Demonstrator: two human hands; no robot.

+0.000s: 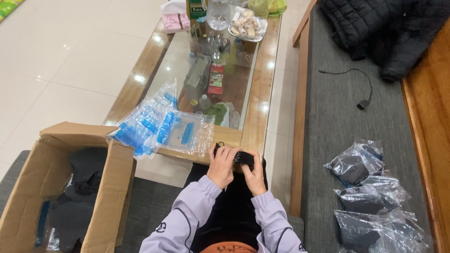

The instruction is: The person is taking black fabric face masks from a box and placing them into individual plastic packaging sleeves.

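Black fabric piece (243, 157) is pinched between both sets of fingers, left hand (222, 165) curled over its left end, right hand (253, 175) gripping underneath. Stack of blue-striped zip bags (154, 126) sits just beyond the left fingertips, 3 bagged pieces (370, 197) well off right.

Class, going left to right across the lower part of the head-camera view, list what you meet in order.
Cardboard box → stack of clear blue-striped bags → left hand → small black item → right hand → bagged black items on the grey bench.

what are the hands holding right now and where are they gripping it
Both hands, left hand and right hand, hold a small folded black cloth item, one at each end.
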